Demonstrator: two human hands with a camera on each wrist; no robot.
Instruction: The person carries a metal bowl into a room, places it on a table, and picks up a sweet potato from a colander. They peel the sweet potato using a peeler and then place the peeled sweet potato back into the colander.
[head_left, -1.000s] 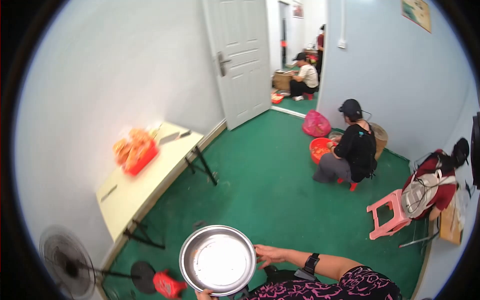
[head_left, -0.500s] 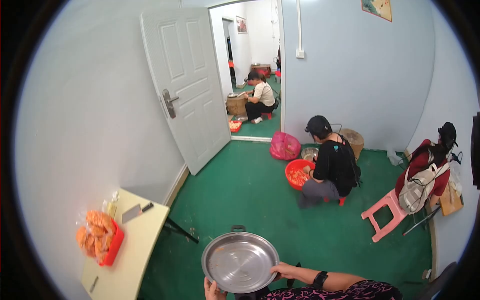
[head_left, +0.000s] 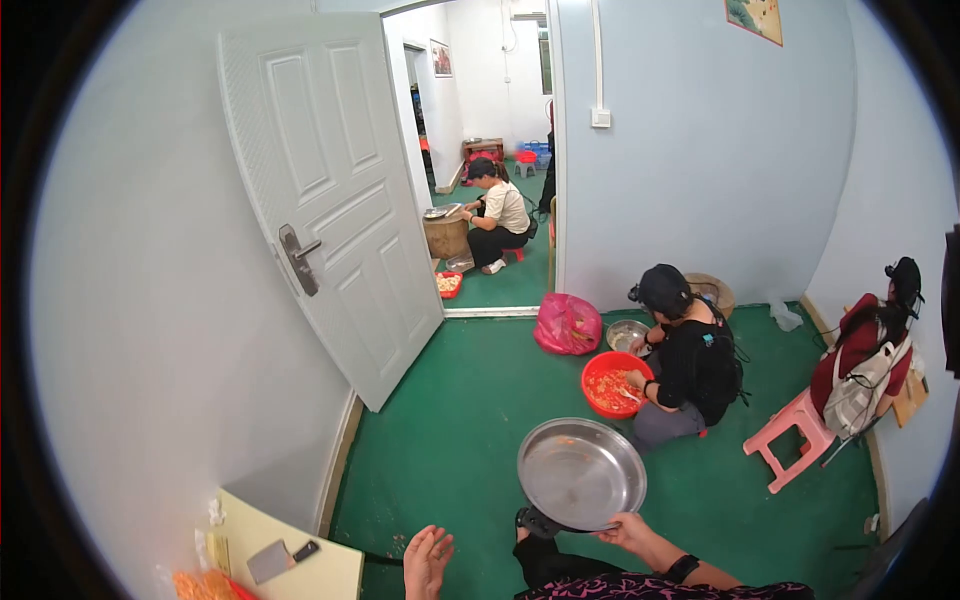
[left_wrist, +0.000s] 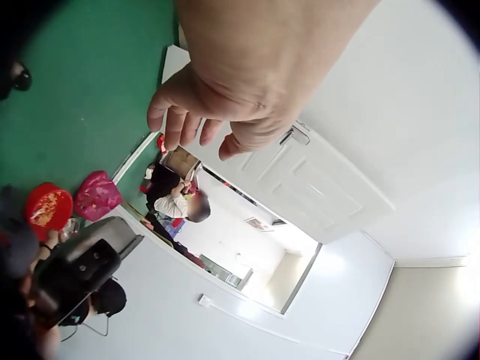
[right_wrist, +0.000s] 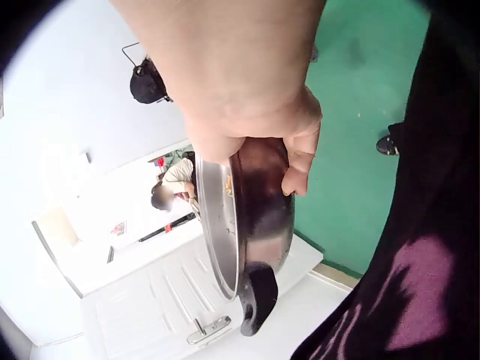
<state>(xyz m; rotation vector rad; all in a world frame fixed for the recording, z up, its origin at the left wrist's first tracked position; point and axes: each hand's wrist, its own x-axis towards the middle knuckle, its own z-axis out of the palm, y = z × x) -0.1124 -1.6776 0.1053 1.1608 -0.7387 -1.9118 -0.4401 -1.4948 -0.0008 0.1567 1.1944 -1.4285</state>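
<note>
A wide metal pan [head_left: 580,475] with a black side handle [right_wrist: 259,300] is tilted in front of me. My right hand [head_left: 632,535] grips its near right rim, thumb on the inner side and fingers curled under the outside, as the right wrist view shows. A few orange bits [right_wrist: 229,184] cling to the inside of the pan. Apart from the pan, to its left, my left hand [head_left: 428,562] is raised with fingers loosely bent and nothing in it. The left wrist view shows that hand [left_wrist: 232,97] in front of the doorway.
A person crouches ahead beside a red basin [head_left: 617,385] of orange pieces, a metal bowl [head_left: 627,336] and a pink bag [head_left: 568,324]. Another sits by a pink stool [head_left: 790,440] at right. A table [head_left: 330,575] with a cleaver [head_left: 270,562] stands lower left. The door [head_left: 330,200] is ajar.
My left hand has let go of the pan and moved left of it. The right hand has carried the pan rightward and forward, and the view has turned toward the doorway.
</note>
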